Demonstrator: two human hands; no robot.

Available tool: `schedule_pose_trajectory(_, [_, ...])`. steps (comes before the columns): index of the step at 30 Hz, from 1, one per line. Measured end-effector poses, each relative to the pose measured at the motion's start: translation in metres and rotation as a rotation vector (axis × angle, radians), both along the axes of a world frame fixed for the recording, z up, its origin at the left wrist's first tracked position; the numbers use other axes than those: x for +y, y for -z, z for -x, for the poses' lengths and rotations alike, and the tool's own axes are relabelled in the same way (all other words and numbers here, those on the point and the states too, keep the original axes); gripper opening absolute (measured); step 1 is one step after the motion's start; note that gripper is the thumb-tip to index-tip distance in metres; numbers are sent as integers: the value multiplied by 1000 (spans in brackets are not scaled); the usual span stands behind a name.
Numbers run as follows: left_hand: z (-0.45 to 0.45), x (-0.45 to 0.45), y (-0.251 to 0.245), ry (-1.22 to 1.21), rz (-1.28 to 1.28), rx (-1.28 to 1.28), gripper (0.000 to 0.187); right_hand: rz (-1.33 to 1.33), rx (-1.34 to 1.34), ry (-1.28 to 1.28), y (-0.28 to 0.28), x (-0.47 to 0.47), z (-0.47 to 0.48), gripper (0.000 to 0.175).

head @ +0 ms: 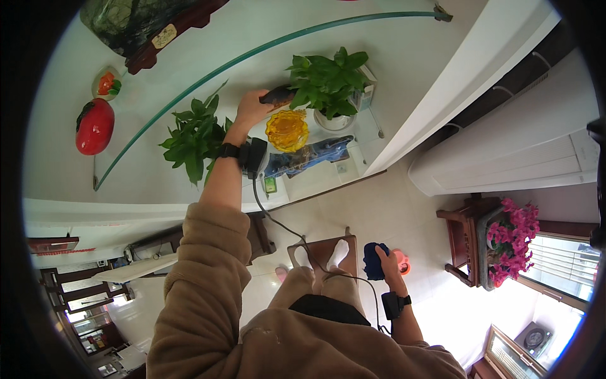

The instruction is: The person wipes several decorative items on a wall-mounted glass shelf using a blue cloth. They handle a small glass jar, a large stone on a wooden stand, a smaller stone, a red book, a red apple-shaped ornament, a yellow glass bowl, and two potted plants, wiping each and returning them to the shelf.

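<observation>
My left hand [252, 111] reaches into a glass-shelved wall niche and grips the near end of a dark carved ornament [278, 96] with a brown lower edge. Part of that ornament is hidden behind my fingers and the leaves of a potted plant [329, 83]. A yellow glass dish [287, 131] with a scalloped rim sits close below it. Left of my wrist stands another leafy plant [194, 135]. Down at my right side, my right hand [391, 266] holds a bunched dark blue cloth [375, 260], away from the shelves.
My feet, in white socks, stand on a wooden stool [323, 256]. A curved glass shelf edge [265, 49] spans above my left hand. A blue ornament [307, 156] lies lower in the niche. A cable [284, 222] runs between my wrist devices. A white air conditioner [511, 151] is at right.
</observation>
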State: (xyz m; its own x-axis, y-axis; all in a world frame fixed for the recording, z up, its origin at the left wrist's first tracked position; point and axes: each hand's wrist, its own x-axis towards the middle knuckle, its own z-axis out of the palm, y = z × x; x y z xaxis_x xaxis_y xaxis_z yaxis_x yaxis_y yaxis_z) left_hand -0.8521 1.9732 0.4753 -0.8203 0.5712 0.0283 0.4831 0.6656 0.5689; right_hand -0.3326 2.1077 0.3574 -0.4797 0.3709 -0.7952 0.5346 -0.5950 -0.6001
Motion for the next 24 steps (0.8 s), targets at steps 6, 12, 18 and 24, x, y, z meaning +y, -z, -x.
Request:
schedule_pose_trajectory(6, [9, 7, 6, 49, 165, 85, 34, -127, -55, -56, 12, 1, -3, 34])
schedule_pose_trajectory(12, [17, 10, 15, -40, 320, 58, 33, -96, -46, 3, 22, 2, -6, 32])
schedule_pose_trajectory(18, [22, 15, 38, -225, 389, 149, 30, -73, -41, 12, 36, 3, -11, 32])
schedule_pose_trajectory(24, [42, 1, 74, -285, 441, -74, 25, -201, -53, -40, 48, 0, -18, 33])
